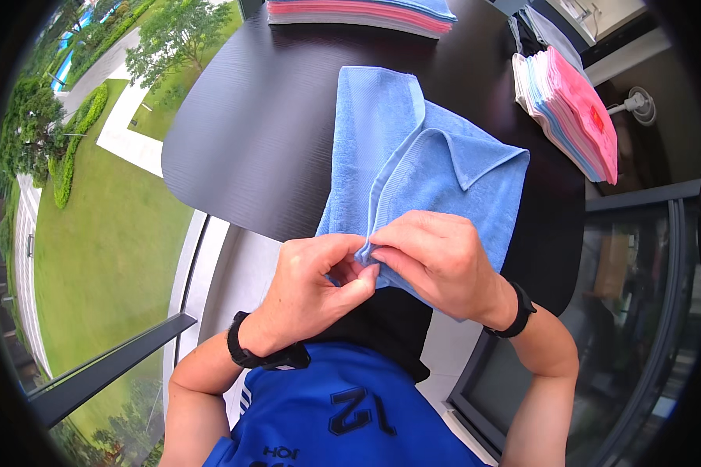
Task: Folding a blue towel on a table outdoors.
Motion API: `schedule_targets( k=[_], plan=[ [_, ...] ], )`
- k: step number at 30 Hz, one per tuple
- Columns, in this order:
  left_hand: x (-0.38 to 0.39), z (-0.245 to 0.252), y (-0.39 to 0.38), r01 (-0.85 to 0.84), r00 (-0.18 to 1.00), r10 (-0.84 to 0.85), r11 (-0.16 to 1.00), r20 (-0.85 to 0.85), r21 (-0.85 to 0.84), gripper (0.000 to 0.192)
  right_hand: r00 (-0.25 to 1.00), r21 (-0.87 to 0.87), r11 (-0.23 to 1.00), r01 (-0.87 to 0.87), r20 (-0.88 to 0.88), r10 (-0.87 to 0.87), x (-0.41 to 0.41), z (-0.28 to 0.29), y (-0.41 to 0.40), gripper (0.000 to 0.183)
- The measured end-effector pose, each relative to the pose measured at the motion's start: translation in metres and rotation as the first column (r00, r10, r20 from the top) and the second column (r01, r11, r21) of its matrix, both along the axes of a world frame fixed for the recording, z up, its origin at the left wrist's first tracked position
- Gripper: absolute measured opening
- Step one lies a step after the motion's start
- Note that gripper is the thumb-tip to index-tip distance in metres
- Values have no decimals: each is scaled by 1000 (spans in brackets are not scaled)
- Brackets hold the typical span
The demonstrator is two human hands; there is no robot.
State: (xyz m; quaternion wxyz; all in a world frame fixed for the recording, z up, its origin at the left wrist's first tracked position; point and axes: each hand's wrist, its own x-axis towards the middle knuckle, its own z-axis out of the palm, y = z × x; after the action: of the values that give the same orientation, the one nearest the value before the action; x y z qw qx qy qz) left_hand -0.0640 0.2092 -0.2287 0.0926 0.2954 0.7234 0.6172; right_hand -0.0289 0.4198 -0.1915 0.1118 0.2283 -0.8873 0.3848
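Note:
A blue terry towel (356,157) lies partly unfolded over the near edge of the dark table, one corner of it turned back at the right. My left hand (321,286) pinches the towel's near edge between thumb and fingers. Right beside it, my right hand (438,257) grips the same bunched edge with thumb and forefinger. The fingertips of both hands almost touch there. Both wrists wear black bands.
On the dark wood-grain table (239,140), a stack of folded towels (356,17) stands at the far edge. Another folded stack (584,111), pink on top, is at the right, with grey and black cloths (546,35) behind it. Window glass borders the left.

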Motion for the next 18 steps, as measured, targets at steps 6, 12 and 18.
schedule_targets(
  k=[6, 12, 18],
  plan=[
    [3, -1, -3, 45, 998, -39, 992, 53, -115, 18, 999, 19, 1000, -23, -40, 23, 3, -4, -2, 13],
    [2, -3, 1, 112, 988, -123, 987, -93, -118, 7, 991, 122, 987, -103, -73, 112, 2, 3, 4, 13],
    [-1, 4, -11, 147, 976, -181, 957, -119, -248, 10, 964, 416, 877, 241, -206, -167, -19, 17, 41, 33]
  ],
)
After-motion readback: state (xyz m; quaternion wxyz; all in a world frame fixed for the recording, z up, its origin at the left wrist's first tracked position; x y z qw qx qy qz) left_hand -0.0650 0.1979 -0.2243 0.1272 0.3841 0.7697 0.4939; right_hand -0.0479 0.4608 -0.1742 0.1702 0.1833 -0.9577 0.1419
